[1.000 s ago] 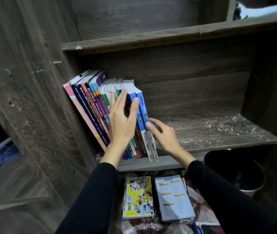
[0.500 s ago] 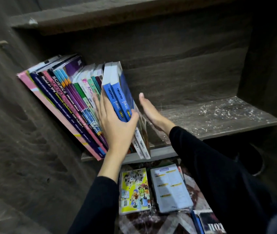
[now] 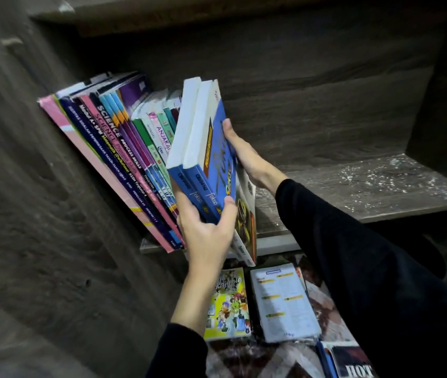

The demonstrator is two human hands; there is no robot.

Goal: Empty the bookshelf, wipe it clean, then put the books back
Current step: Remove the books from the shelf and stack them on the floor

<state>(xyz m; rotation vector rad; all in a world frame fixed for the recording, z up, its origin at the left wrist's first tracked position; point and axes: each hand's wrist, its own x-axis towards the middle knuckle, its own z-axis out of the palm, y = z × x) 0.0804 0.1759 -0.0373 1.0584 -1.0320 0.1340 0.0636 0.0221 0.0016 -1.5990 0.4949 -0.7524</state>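
A row of books (image 3: 113, 148) leans left against the side wall of the dark wooden shelf (image 3: 353, 186). Two blue Fokus books (image 3: 203, 148) are lifted partly out of the row and tilted toward me. My left hand (image 3: 206, 230) grips their lower spines from below. My right hand (image 3: 244, 151) presses flat on the blue front cover from the right. A white book (image 3: 246, 222) still stands on the shelf just behind the blue pair. The shelf board to the right is bare and speckled with white dust.
On the patterned floor below lie a yellow cartoon book (image 3: 227, 304), a white printed booklet (image 3: 282, 301) and a dark book (image 3: 353, 361) at the bottom edge. Another shelf board (image 3: 216, 12) runs above. The cabinet's side wall (image 3: 39, 214) stands close on the left.
Both hands have closed on the two blue books and pulled them up and out of the row. The camera has moved closer and tilted down.
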